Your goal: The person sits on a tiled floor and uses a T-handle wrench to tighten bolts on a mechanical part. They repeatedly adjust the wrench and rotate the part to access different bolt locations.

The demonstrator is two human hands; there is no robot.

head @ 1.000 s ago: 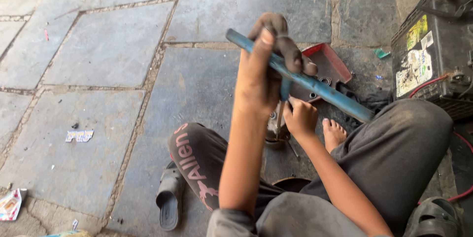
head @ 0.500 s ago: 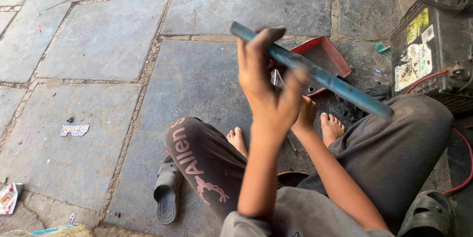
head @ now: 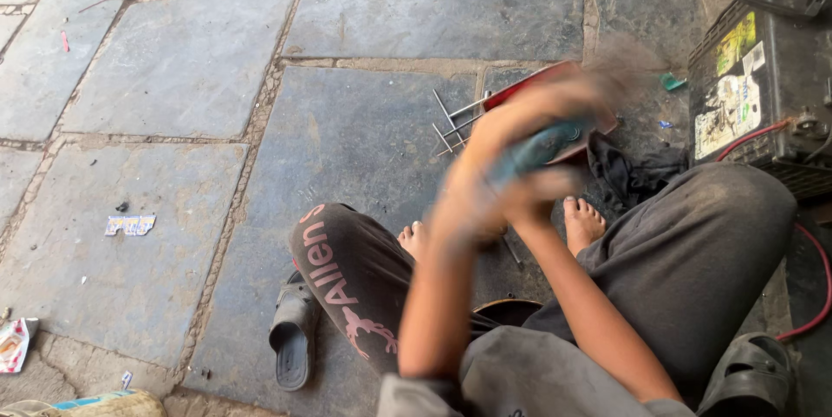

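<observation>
Two hands meet in front of the chest, both heavily motion-blurred. Left hand [head: 485, 183] comes up on a raised, bent forearm, fingers curled around the near end of a blue-green tube [head: 542, 146]; grip looks closed but blur hides finger detail. Right hand [head: 542, 192] sits just below and behind, its forearm angling up from lower right, also pressed to the tube; cannot tell if it is wrapped fully or only bracing. Tube is held in the air above the stone floor [head: 182, 79], tilted up toward the right, far end smeared out over a red tray [head: 529, 83]. Thin metal rods [head: 451, 118] lie on the floor just left of the tray. Person sits cross-legged, bare feet [head: 585, 222] under the hands, dark trousers with pink lettering on the left knee. Black sandal [head: 293, 343] beside that knee. Dark cloth [head: 628, 174] near the tray. Car battery [head: 763, 79] at far right with a red cable [head: 815, 278] trailing down.
</observation>
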